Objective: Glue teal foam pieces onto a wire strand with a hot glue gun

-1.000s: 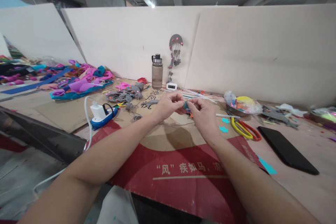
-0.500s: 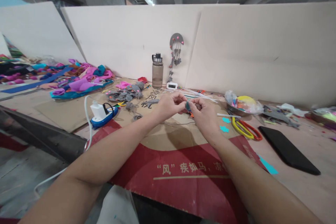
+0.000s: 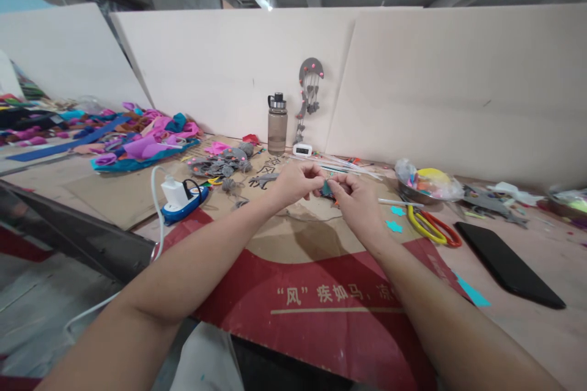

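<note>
Over the cardboard sheet (image 3: 321,336), the right hand (image 3: 356,198) angles inward, its grip pinching a small teal piece (image 3: 326,188), the left hand (image 3: 296,185) curled beside it, hold unclear, open red surface reaching the near edge

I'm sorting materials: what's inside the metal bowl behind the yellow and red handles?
The metal bowl holds clear plastic, a yellow piece and pink and orange bits. Whatever lies beneath them is covered.

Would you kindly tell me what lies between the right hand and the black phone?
A white stick, two turquoise cutouts and yellow-and-red scissors lie there in the head view.
</note>
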`<state>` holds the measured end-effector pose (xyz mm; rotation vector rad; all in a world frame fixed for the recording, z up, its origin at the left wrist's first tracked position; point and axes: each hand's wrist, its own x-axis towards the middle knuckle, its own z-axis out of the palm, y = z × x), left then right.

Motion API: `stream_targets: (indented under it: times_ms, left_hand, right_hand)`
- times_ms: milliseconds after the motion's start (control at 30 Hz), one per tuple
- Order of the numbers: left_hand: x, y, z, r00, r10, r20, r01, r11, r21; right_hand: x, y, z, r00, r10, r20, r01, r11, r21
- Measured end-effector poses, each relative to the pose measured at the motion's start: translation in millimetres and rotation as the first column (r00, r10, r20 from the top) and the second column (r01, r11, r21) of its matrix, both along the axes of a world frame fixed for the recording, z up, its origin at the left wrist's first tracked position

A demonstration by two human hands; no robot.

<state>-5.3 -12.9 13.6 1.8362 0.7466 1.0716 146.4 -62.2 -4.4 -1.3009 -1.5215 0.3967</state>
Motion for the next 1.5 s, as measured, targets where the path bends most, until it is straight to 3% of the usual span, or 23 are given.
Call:
stream_targets:
  times_ms: [200,467,567,767,867,933,1067,1233,1367,1500]
  left_hand:
    - [-3,7,-2.0,0.997,-0.082,0.004,0.081,0.972,-0.219]
    - [-17,21,1.7,0.938,-0.308,0.157,0.345,0.817,-0.462]
    - [-16,24,0.7,0.940,-0.290,0.179,0.340,0.796,-0.501]
    - [-7,25,-10.0,0.993,-0.068,0.093,0.100,0.910,-0.403]
    - [-8,29,-13.0,0.994,0.089,0.070,-0.065,0.956,-0.287]
    - [-10,32,-14.3,0.989,0.134,0.067,-0.117,0.971,-0.210]
    - [-10,32,-14.9,0.994,0.104,0.036,-0.101,0.991,-0.091]
    - [-5,20,-9.6,0.990,-0.134,-0.049,0.133,0.991,-0.034]
    - [-4,13,-9.0,0.978,-0.145,-0.150,0.149,0.989,0.019]
    - [-2,14,-14.4,0.992,-0.106,-0.073,0.102,0.993,-0.060]
  right_hand:
    - [-1,1,4.5,0.999,0.029,-0.017,-0.031,0.994,-0.105]
    - [4,5,0.2,0.995,0.025,-0.101,-0.039,0.989,-0.144]
    - [4,6,-1.1,0.989,0.024,-0.146,-0.045,0.989,-0.143]
    - [5,9,-3.8,0.989,-0.013,-0.148,-0.006,0.992,-0.129]
    - [6,9,-4.8,0.988,-0.017,-0.152,-0.001,0.993,-0.116]
    - [5,8,-4.3,0.989,-0.019,-0.143,0.003,0.994,-0.111]
    - [4,5,-0.3,0.994,-0.040,-0.097,0.029,0.993,-0.116]
    - [4,5,1.4,0.997,-0.051,-0.061,0.046,0.995,-0.085]
    - [4,4,0.2,0.999,-0.034,-0.019,0.034,0.999,-0.039]
    - [1,0,2.4,0.998,-0.067,0.018,0.067,0.998,0.003]
